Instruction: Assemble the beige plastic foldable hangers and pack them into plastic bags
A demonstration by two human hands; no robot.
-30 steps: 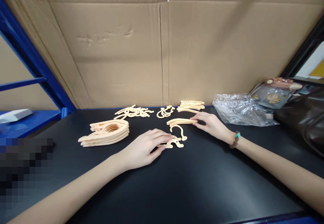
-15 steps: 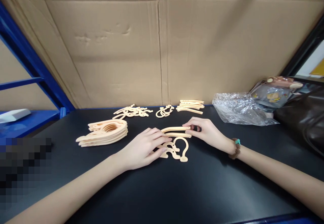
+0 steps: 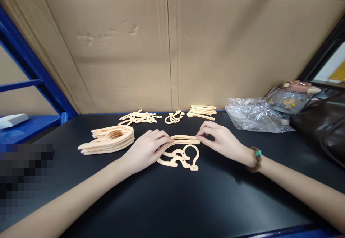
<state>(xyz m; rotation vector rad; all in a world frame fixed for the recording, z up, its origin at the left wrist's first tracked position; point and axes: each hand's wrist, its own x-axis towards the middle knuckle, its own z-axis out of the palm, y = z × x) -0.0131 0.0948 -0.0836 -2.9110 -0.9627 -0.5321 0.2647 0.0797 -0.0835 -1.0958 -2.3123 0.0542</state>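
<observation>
Two slightly curved cream strips (image 3: 184,139) lie one behind the other on the black table. My left hand (image 3: 148,148) pinches their left end between thumb and fingers. At their right end my right hand (image 3: 219,139) has its thumb and index fingertip together on a strip's tip. Just in front of the strips lie two cream arm pieces with curved notches (image 3: 176,158), partly behind my left fingers, and a cream hook (image 3: 196,159) with a round foot.
A stack of cream hangers (image 3: 107,141) stands at the left. Along the cardboard wall lie loose arm pieces (image 3: 140,117), several hooks (image 3: 174,117) and a pile of strips (image 3: 202,111). Crumpled clear plastic (image 3: 245,114) and a dark bag (image 3: 320,119) are at the right.
My left hand has shifted left, uncovering more of the notched pieces. The right hand remains at the strips' right end, its fingertips closer together.
</observation>
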